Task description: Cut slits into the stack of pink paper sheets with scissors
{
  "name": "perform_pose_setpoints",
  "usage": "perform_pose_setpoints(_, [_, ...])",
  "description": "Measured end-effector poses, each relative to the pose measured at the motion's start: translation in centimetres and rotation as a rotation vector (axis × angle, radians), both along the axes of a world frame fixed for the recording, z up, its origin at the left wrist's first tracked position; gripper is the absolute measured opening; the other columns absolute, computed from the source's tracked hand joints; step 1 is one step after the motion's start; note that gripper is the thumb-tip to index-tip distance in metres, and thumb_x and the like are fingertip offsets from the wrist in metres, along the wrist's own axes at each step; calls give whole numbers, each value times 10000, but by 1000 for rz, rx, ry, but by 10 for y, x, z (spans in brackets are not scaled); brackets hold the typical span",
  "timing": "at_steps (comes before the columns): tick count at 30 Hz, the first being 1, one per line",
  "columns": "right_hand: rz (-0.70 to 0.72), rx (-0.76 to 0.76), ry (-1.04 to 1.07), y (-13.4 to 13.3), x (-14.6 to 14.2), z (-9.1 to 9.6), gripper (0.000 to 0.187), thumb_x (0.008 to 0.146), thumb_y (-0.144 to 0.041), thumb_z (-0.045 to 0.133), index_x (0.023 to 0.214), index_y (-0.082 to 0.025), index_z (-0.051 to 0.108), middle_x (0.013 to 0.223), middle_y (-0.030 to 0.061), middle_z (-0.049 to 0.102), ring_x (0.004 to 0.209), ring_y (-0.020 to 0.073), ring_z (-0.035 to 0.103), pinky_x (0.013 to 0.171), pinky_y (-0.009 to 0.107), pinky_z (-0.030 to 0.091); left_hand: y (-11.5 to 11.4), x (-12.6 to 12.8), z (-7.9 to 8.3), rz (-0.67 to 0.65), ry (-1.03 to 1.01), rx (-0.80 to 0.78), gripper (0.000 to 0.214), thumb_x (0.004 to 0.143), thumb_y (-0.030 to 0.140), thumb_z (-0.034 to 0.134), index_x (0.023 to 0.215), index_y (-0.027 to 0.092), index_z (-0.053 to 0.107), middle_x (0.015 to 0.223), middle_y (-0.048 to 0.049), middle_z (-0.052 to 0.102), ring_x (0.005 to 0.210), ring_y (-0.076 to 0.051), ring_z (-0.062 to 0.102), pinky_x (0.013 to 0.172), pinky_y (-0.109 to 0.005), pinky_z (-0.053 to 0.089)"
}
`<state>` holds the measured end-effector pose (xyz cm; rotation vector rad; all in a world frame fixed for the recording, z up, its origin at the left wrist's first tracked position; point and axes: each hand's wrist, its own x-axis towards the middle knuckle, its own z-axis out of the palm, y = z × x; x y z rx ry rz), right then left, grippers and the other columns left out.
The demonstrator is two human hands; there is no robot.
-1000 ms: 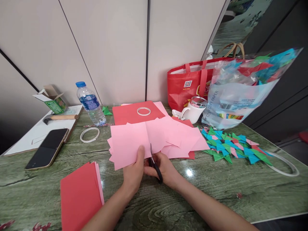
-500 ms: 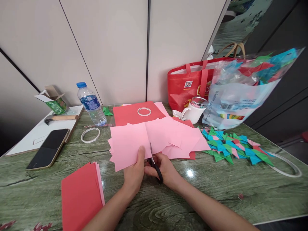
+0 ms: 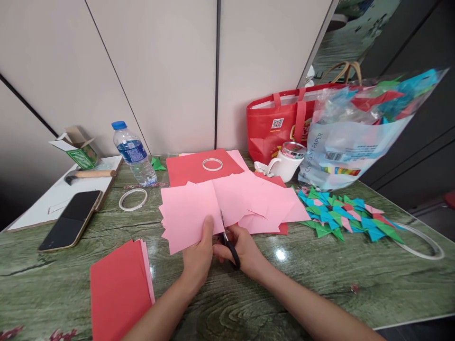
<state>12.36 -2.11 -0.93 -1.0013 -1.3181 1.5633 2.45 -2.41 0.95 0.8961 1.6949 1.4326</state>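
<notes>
My left hand (image 3: 199,251) pinches a pink paper sheet (image 3: 188,208) at its lower edge, thumb on top. The sheet has a crease down its middle and is partly cut from the near edge. In my right hand (image 3: 243,248) is a pair of scissors (image 3: 231,248) with black handles, the blades pointing away from me into the cut along the crease. Fingers inside the handles are partly hidden. Under and to the right of the held sheet lie more pink sheets (image 3: 270,203), overlapping in a loose pile.
Red paper (image 3: 202,168) bearing a tape roll (image 3: 212,164) lies behind. A red-and-pink paper stack (image 3: 119,289), phone (image 3: 73,220) and water bottle (image 3: 134,154) are left. Rightward stand a mug (image 3: 286,163), red bag (image 3: 270,128), plastic bag (image 3: 341,151) and folded paper pieces (image 3: 341,215).
The scissors and both hands stay in nearly the same place. The left part of the pink sheet has shifted very slightly left, and the view has moved a little.
</notes>
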Motion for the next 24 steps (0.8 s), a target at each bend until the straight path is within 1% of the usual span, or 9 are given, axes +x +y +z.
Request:
perform_pose_setpoints(2, [-3,-1,-2,0,0,0,357,547,-358,720,721,-154,484,523,-47,501,422,91,466,404,207,363,0,0,0,-12,-14,-10,350,667,482,555,753,150,627,653,-56,643,754,-205,614,656,-280,500])
perform_pose_setpoints(6, [-14,-49,-15,-1,0,1,366,538,-356,722,713,-150,475,497,-51,499,399,94,474,377,198,343,-1,0,1,-26,-48,-32,386,665,496,549,791,139,623,690,-45,641,596,-168,595,555,-279,494])
perform_pose_setpoints(9, [-24,-72,-10,-1,0,2,373,531,-343,722,724,-145,472,491,-50,504,392,93,476,367,193,341,-1,1,3,-49,-64,-73,375,669,493,543,750,136,624,590,-34,613,533,-169,575,481,-278,474])
perform_pose_setpoints(11, [-28,-92,-4,-1,-1,2,373,529,-338,720,720,-145,465,488,-51,503,384,91,474,362,192,344,-1,1,5,-40,-49,-59,336,680,468,546,722,144,624,577,-33,613,571,-172,587,543,-277,485])
perform_pose_setpoints(15, [-36,-128,26,-2,-1,2,383,516,-343,722,717,-144,463,546,-42,519,364,74,460,350,188,347,-1,-1,4,-22,-4,-35,310,692,454,548,764,164,633,740,-48,662,740,-177,610,759,-289,460])
perform_pose_setpoints(18, [-32,-104,40,-1,-1,1,373,518,-326,726,730,-142,480,546,-44,520,363,71,453,347,183,337,0,-2,1,-29,-2,-22,336,690,466,549,816,167,636,848,-64,667,857,-197,598,840,-311,426])
perform_pose_setpoints(21, [-21,-41,58,0,1,-2,333,548,-280,725,765,-134,519,510,-49,517,418,85,470,396,185,360,-1,-1,-2,-36,15,9,364,685,453,562,899,165,626,990,-78,640,987,-209,552,912,-319,380])
perform_pose_setpoints(24, [-34,-15,106,2,2,-5,336,553,-254,731,806,-126,550,590,-20,574,522,114,522,486,203,409,-2,1,-3,-40,22,-37,421,679,435,578,996,158,595,1112,-91,587,1065,-215,508,957,-325,341])
